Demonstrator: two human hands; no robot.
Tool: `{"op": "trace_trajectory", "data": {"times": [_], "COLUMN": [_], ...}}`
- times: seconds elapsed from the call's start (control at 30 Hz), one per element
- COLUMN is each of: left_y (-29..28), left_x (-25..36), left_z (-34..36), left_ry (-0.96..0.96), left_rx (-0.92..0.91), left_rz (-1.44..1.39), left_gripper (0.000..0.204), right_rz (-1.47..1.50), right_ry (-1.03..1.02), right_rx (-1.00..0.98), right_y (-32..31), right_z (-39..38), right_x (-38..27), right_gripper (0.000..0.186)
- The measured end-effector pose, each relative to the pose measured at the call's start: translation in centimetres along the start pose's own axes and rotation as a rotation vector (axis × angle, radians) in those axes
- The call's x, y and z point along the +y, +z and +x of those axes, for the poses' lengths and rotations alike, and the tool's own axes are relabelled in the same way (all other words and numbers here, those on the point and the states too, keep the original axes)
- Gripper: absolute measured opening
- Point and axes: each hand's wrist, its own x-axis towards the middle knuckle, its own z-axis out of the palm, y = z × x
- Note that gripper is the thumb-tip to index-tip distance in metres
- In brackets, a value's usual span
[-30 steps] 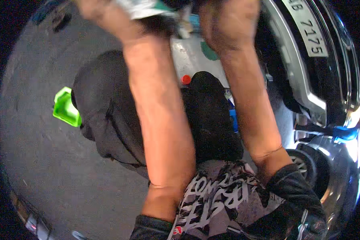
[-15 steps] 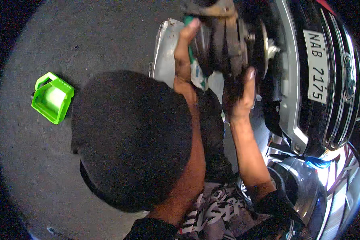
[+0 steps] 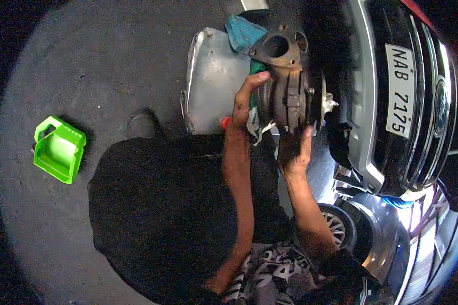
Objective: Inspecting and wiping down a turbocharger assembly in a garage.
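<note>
My left hand (image 3: 241,101) is closed on the left side of a dark, rusty turbocharger-like metal part (image 3: 293,91), with green wrapping (image 3: 257,67) and torn white scraps beside my fingers. My right hand (image 3: 295,157) grips the part's lower right; some fingers are hidden in shadow. The part has a flange with holes on top and a small silver finned wheel at its right. A blue cloth (image 3: 243,31) lies by the flange. Behind my left hand is a dented silver metal tray (image 3: 208,81), with a red cap (image 3: 225,122) at its lower edge.
A green plastic container (image 3: 58,155) rests on the dark floor (image 3: 86,61) at left. A car's front bumper (image 3: 366,127), grille and plate run close along the right, with a wheel (image 3: 333,226) lower down. My dark-clad leg (image 3: 152,203) fills the lower middle.
The metal part, mostly out of view earlier, is now fully visible between my hands, slightly lower than half a second ago. The surroundings have shifted in the view, exposing the blue cloth and tray.
</note>
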Motion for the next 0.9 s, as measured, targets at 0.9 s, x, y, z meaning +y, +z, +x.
{"op": "trace_trajectory", "data": {"times": [0.9], "left_y": [23.0], "left_x": [6.5], "left_z": [-9.7], "left_ry": [0.509], "left_rx": [-0.328], "left_rz": [0.141], "left_gripper": [0.062], "right_rz": [-0.119], "right_ry": [-0.932], "right_rx": [-0.363], "right_y": [1.7], "right_z": [2.2], "right_x": [-29.7], "right_gripper": [0.093]}}
